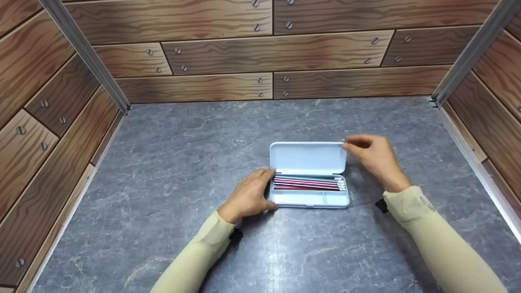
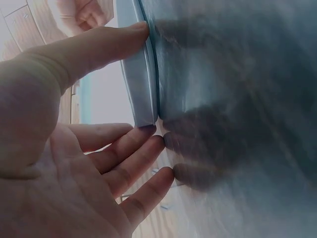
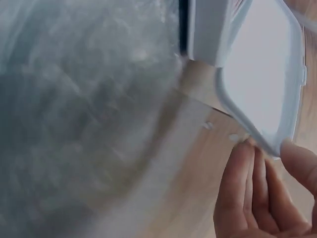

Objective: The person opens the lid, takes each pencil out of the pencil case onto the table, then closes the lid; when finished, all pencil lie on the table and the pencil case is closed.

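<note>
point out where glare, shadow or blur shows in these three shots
Head view: fairly sharp, with a pale glare streak on the tabletop below the pencil case; left wrist view: dim and soft, dark shadows by the fingertips of the left hand; right wrist view: tabletop smeared, the inside of the lid nearly washed out.

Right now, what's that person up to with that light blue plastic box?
Someone in pale yellow-green sleeves has both bare hands at a light blue, rectangular plastic pencil case on a grey marbled tabletop. The left hand touches its left end, and the right hand pinches the far right corner of its raised light blue lid. The case is open, with slim, colourful pencils lying lengthwise in the long compartment beside the hinge.
</note>
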{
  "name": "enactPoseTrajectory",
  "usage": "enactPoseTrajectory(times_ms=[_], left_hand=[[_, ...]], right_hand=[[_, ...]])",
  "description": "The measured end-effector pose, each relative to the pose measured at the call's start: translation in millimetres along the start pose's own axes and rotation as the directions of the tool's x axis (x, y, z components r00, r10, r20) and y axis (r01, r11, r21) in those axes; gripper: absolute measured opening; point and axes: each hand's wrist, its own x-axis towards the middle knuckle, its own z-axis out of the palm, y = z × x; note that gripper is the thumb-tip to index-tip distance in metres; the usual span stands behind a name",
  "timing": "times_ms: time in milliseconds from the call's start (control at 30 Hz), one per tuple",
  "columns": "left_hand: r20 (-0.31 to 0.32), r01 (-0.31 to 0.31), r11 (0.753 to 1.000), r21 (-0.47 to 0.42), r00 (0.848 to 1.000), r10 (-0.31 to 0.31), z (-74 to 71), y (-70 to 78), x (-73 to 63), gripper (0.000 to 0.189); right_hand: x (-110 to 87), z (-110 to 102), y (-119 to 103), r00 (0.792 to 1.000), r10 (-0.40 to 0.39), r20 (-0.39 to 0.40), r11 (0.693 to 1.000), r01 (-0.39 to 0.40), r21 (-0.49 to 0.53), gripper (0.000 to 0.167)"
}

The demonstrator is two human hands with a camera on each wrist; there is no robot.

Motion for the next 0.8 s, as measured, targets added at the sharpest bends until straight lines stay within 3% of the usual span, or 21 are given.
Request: enactPoseTrajectory(times_ms=[67,167,267,333,400,500,800], left_hand=[[-0.018,-0.025,1.0,0.014,1.0,0.025,4.7,-7.8,3.5,0.101],[-0.042,-0.062,0.998,0.029,0.997,0.063,13.2,-22.8,9.7,0.103],[-0.04,-0.062,0.998,0.023,0.997,0.063,11.3,-22.3,10.8,0.102],[-0.015,-0.043,0.999,0.013,0.999,0.043,2.6,-12.6,8.1,0.103],[0.005,-0.015,1.0,0.001,1.0,0.015,-4.7,-1.9,4.8,0.1],[0.02,0.001,1.0,0.02,1.0,-0.002,-5.4,1.8,2.5,0.1],[0.014,0.002,1.0,0.029,1.0,-0.002,-2.1,3.4,-1.9,0.101]], right_hand=[[-7.5,3.7,-11.2,0.983,-0.155,-0.101,0.985,0.146,-0.092,0.035],[-17.7,11.7,-24.8,0.9,-0.417,-0.125,0.898,0.386,-0.212,0.026],[-26.9,19.1,-31.1,0.805,-0.589,0.077,0.76,0.583,-0.285,0.021],[-31.4,23.8,-31.6,0.754,-0.605,0.255,0.69,0.657,-0.304,0.019],[-34.4,28.1,-28.7,0.721,-0.568,0.397,0.654,0.688,-0.314,0.017],[-36.9,33.1,-21.5,0.709,-0.508,0.49,0.625,0.694,-0.357,0.016],[-38.9,41.9,-9.7,0.705,-0.47,0.531,0.57,0.701,-0.428,0.01]])
